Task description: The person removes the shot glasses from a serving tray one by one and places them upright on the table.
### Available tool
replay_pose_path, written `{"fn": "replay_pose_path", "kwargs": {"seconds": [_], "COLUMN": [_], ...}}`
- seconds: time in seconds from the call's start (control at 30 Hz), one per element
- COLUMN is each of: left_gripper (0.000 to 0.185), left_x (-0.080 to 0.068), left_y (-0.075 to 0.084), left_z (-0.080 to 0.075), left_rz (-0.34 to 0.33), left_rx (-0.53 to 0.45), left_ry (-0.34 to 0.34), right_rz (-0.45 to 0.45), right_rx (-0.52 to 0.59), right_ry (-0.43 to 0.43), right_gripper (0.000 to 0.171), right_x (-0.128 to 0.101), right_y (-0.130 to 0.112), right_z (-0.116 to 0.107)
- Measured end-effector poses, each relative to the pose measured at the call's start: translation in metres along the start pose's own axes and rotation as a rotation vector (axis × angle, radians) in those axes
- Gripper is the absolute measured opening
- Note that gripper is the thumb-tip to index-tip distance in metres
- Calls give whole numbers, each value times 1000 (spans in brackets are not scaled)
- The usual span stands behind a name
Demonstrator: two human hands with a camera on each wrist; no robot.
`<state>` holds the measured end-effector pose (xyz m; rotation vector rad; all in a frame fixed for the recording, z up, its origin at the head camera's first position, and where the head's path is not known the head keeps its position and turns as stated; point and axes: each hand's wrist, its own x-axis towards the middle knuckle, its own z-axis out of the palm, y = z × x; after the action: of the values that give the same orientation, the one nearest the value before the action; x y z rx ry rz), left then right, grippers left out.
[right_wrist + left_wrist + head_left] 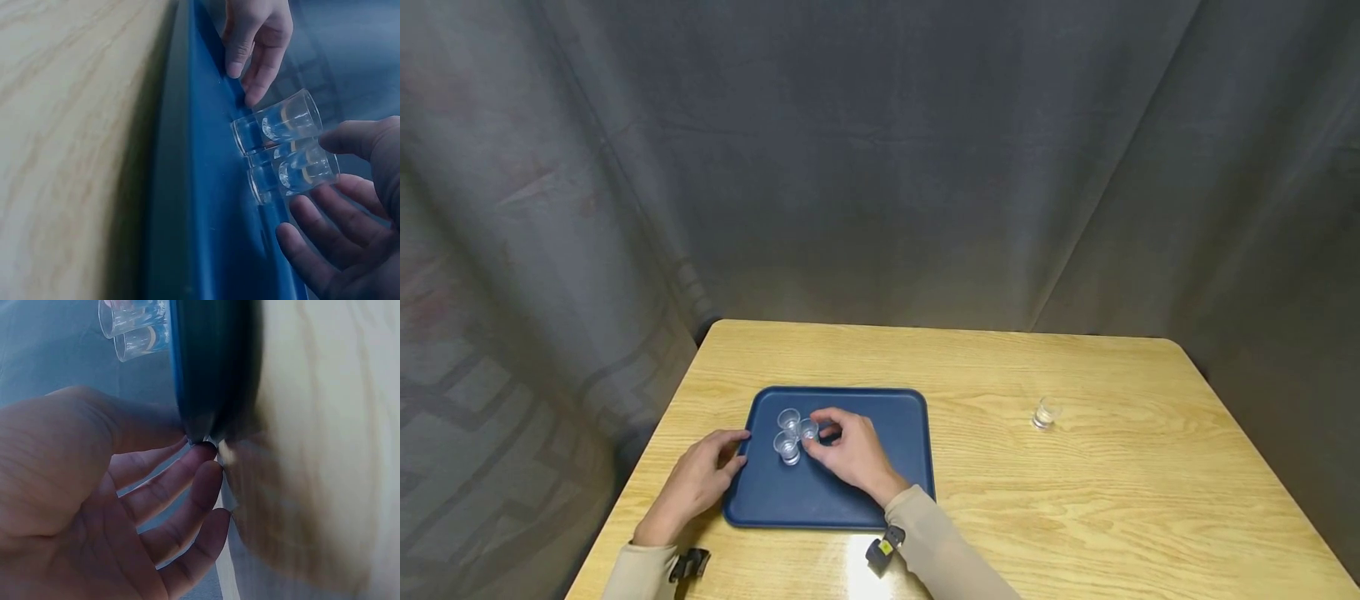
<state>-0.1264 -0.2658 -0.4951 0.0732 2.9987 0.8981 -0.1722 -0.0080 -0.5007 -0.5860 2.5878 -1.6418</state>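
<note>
While a grey curtain (880, 167) filled the upper part of the head view, the wooden bench (1075, 500) took up the lower part. On it, left of centre, lay a blue tray (895, 417). Three small clear glasses (790, 433) stood clustered together in the tray's upper left area, touching or nearly touching one another. The right hand (848, 454) rested on the tray just right of the cluster, thumb and fingers loosely curved about the nearest glass; whether they actually pinched it I could not tell. The left hand (700, 479) lay at the tray's left edge, fingers relaxed and apart, tips touching the rim. Well apart, at the right of the frame, a fourth clear glass (1044, 413) stood alone on the bench.
</note>
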Motion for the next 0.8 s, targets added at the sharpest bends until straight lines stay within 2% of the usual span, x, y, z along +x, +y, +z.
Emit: {"fn": "replay_pose_path", "kwargs": {"seconds": [0.53, 0.8], "left_gripper": [37, 37], "left_x": [0, -1], "left_y": [2, 0], "left_z": [-1, 0], "left_rz": [3, 2], "left_rx": [4, 3], "left_ry": [4, 0], "right_rz": [-7, -3], "right_rx": [1, 41], "right_ry": [35, 69], "right_gripper": [38, 37], "right_x": [-4, -8], "right_y": [3, 7], "right_z": [2, 0]}}
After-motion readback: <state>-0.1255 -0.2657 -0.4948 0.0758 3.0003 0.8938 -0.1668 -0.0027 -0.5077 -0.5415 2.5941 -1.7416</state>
